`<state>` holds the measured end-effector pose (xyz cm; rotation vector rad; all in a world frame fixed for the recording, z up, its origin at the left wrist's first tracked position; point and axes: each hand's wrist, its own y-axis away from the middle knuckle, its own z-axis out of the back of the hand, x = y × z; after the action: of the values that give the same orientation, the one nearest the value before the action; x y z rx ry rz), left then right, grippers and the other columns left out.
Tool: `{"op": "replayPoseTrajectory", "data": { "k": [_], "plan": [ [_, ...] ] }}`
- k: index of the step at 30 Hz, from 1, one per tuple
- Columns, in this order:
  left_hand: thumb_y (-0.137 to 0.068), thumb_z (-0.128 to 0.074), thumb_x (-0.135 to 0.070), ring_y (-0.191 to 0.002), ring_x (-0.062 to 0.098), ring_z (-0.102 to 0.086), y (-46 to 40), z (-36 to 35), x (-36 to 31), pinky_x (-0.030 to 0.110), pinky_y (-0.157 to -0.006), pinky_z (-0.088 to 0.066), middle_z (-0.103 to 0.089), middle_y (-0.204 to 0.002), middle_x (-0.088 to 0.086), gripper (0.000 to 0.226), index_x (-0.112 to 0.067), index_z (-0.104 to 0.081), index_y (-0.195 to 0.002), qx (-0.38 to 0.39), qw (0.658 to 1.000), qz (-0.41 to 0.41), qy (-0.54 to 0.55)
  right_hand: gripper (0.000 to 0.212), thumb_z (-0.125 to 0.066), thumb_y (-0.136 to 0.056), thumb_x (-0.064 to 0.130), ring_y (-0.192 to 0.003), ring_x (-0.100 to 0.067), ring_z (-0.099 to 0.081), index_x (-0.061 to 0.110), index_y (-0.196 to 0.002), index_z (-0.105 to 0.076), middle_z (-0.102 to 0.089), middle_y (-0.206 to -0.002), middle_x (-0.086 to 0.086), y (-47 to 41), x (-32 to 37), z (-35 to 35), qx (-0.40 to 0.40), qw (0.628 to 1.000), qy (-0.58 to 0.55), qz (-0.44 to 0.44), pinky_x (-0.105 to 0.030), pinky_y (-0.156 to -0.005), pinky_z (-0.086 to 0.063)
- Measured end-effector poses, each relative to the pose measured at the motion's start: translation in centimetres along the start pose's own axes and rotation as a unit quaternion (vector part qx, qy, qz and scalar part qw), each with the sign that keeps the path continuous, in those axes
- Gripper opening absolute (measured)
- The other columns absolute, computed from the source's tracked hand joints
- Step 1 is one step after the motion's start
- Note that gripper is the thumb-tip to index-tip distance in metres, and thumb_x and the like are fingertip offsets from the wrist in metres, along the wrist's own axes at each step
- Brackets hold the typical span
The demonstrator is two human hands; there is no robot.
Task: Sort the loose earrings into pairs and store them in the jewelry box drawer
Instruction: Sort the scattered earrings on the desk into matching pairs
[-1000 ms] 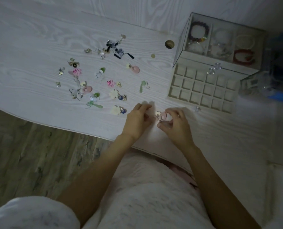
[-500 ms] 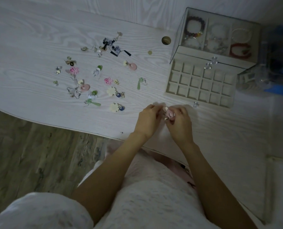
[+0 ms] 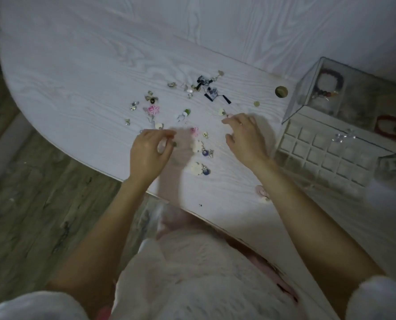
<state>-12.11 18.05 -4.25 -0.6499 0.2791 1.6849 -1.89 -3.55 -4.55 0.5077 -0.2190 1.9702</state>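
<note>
Earrings scattered over the middle of the white wood-grain table, between its rounded left end and the jewelry box at the right edge. Box clear-walled, bracelets visible in the upper tray; drawer pulled out toward the near edge, a grid of small square compartments, contents not discernible. Hands apart, both over the loose pile. Left hand near the front edge, fingers curled, thumb and fingertips pinched on a small pale pink piece; blurred, exact grip hard to read. Right hand nearer the drawer, fingers loosely bent and spread, fingertips reaching to a cream-and-pink earring; contact or hold cannot be told. Pink earring pair lying alone close to the near edge, just beside the right forearm. Two white-flower earrings with blue drops between the hands.
</note>
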Motion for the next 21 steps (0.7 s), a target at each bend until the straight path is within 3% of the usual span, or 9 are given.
{"op": "replayPoseTrajectory", "data": {
  "k": [3, 6, 10, 15, 21],
  "plan": [
    [-0.085, -0.058, -0.021, -0.109, 0.035, -0.051, -2.8, 0.1, 3.1, 0.039, -0.091, -0.039, -0.064, -0.115, 0.012, 0.032, -0.013, -0.061, -0.115, 0.068, 0.992, 0.087, -0.057, 0.040, -0.050, -0.090, 0.004, -0.118, -0.029, -0.041, 0.014, -0.129, -0.051, -0.049, -0.128, -0.012, -3.6, 0.1, -1.2, 0.024, 0.998, 0.050, -0.025, -0.037, -0.094, -0.042],
    [-0.083, -0.066, -0.028, -0.108, 0.031, -0.050, -4.9, 0.6, 4.6, 0.037, -0.088, -0.041, -0.060, -0.118, 0.011, 0.041, -0.013, -0.058, -0.120, 0.089, 0.986, 0.131, -0.047, 0.036, -0.049, -0.092, 0.007, -0.118, -0.030, -0.041, 0.014, -0.127, -0.051, -0.049, -0.126, -0.013, -4.8, 0.6, -2.0, 0.028, 0.997, 0.055, -0.052, -0.039, -0.086, -0.045],
    [-0.082, -0.068, -0.026, -0.087, 0.018, -0.056, -4.9, 1.3, 4.6, 0.025, -0.074, -0.038, -0.060, -0.109, 0.006, 0.037, -0.015, -0.060, -0.116, 0.152, 0.984, 0.093, -0.014, 0.022, -0.053, -0.091, 0.008, -0.111, -0.028, -0.045, 0.008, -0.112, -0.059, -0.054, -0.119, -0.012, -4.3, 1.6, -2.7, 0.023, 0.998, 0.047, -0.044, -0.037, -0.078, -0.046],
    [-0.085, -0.063, -0.022, -0.103, 0.031, -0.053, -5.6, 0.7, 4.9, 0.035, -0.084, -0.042, -0.061, -0.115, 0.013, 0.034, -0.013, -0.061, -0.118, 0.193, 0.978, 0.045, -0.066, 0.013, -0.053, -0.090, 0.004, -0.104, -0.027, -0.047, 0.007, -0.101, -0.058, -0.056, -0.111, -0.012, -3.4, 3.0, -3.6, 0.001, 0.998, 0.041, -0.050, -0.036, -0.072, -0.046],
    [-0.086, -0.060, -0.020, -0.095, 0.032, -0.056, -8.1, 0.7, 5.6, 0.035, -0.074, -0.046, -0.066, -0.104, 0.011, 0.017, -0.011, -0.067, -0.099, 0.248, 0.962, -0.030, -0.111, 0.023, -0.053, -0.087, 0.001, -0.091, -0.027, -0.054, 0.006, -0.110, -0.052, -0.059, -0.100, -0.014, -3.0, 3.8, -3.8, -0.058, 0.991, -0.011, -0.117, -0.035, -0.067, -0.044]
  ]
}}
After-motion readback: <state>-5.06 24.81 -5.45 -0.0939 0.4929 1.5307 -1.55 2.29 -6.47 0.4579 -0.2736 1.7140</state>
